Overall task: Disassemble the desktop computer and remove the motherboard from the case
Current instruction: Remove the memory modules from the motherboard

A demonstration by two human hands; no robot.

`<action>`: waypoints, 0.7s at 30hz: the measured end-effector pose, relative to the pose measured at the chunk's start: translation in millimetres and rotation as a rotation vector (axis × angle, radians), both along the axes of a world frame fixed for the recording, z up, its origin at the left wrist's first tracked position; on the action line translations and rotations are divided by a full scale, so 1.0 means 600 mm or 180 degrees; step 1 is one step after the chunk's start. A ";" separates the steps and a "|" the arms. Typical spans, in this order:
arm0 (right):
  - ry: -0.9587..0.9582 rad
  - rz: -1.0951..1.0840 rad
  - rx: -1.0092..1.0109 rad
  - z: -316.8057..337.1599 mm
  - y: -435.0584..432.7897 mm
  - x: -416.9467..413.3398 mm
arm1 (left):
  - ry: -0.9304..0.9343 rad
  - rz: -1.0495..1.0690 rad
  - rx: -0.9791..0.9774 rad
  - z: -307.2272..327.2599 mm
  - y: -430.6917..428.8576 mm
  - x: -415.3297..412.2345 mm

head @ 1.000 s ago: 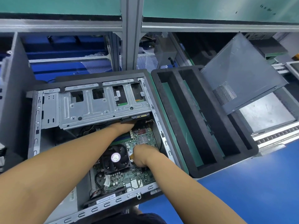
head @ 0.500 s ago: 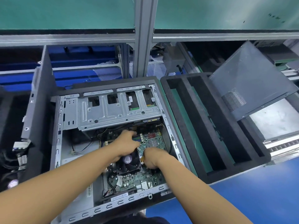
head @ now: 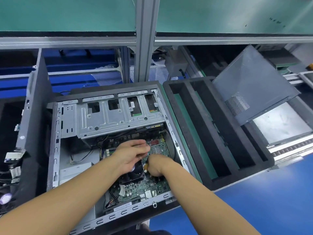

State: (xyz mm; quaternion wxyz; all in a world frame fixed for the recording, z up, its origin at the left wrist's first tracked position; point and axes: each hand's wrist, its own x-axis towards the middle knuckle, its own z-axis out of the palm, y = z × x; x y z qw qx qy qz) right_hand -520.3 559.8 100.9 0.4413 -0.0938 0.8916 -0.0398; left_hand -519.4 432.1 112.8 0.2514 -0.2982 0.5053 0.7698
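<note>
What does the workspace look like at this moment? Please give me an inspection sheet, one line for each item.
Surface: blue bench, carrying case and tray.
Job's things: open computer case lying flat; motherboard inside, CPU fan on it; drive cage at far end.
Clutter: black foam tray right of case; grey side panel tilted beyond it.
Hands: left hand and right hand over motherboard; grips unclear.
Cables: black wire on case floor.
Surroundings: aluminium post, green shelf above.

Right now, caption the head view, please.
Left hand and right hand work over the motherboard and fan inside the open case.
</note>
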 end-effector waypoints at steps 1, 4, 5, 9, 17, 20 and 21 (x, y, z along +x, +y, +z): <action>0.0018 0.0015 -0.0008 0.002 0.000 0.000 | 0.0137 -0.0152 -0.0259 -0.002 0.008 -0.005; 0.0013 0.0064 0.0021 0.003 0.003 0.001 | 0.0704 -0.0756 -0.1241 -0.016 0.040 -0.028; -0.0003 0.0069 0.0038 0.002 0.003 0.001 | 0.0970 -0.1049 -0.1694 -0.021 0.051 -0.039; -0.0085 0.0155 0.0033 0.002 0.004 0.000 | 0.1426 -0.2475 -0.3033 -0.034 0.091 -0.081; -0.0048 0.0034 -0.0071 0.003 0.006 0.001 | 0.1011 -0.3124 -0.3826 -0.062 0.120 -0.122; -0.0075 0.0001 -0.0096 0.005 0.004 0.000 | 0.1328 -0.2904 -0.3983 -0.076 0.118 -0.118; -0.0093 -0.0009 -0.0095 0.005 0.004 0.001 | 0.1443 -0.2842 -0.3978 -0.081 0.116 -0.117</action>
